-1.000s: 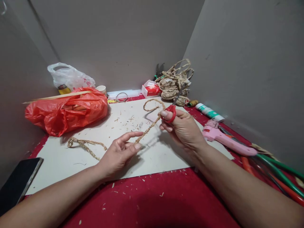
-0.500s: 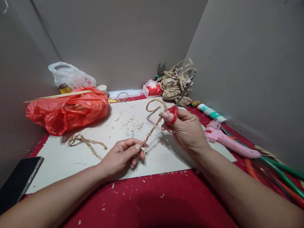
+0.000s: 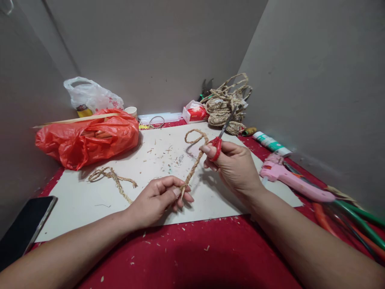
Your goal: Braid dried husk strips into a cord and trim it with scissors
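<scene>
My left hand (image 3: 164,197) pinches the lower end of a braided straw cord (image 3: 195,167), whose short frayed tip sticks out below the fingers. The cord slants up to my right hand (image 3: 233,162), and beyond it the free part curls over in a loop to the left. Red-handled scissors (image 3: 218,145) are in my right hand, blades pointing up and away; its thumb and fingertips also grip the cord. A second looped piece of braided cord (image 3: 116,180) lies on the white board (image 3: 90,216), left of my left hand.
A red plastic bag (image 3: 87,144) lies at the back left, a phone (image 3: 27,224) at the left edge. Coiled cord (image 3: 224,110) sits behind a tissue pack (image 3: 195,113). At right are a pink glue gun (image 3: 294,180) and green-handled tools (image 3: 355,216). Straw scraps litter the board.
The fingers of my left hand have shifted on the cord's end, so its frayed tip now shows more clearly. My right hand has moved slightly left and down with the scissors.
</scene>
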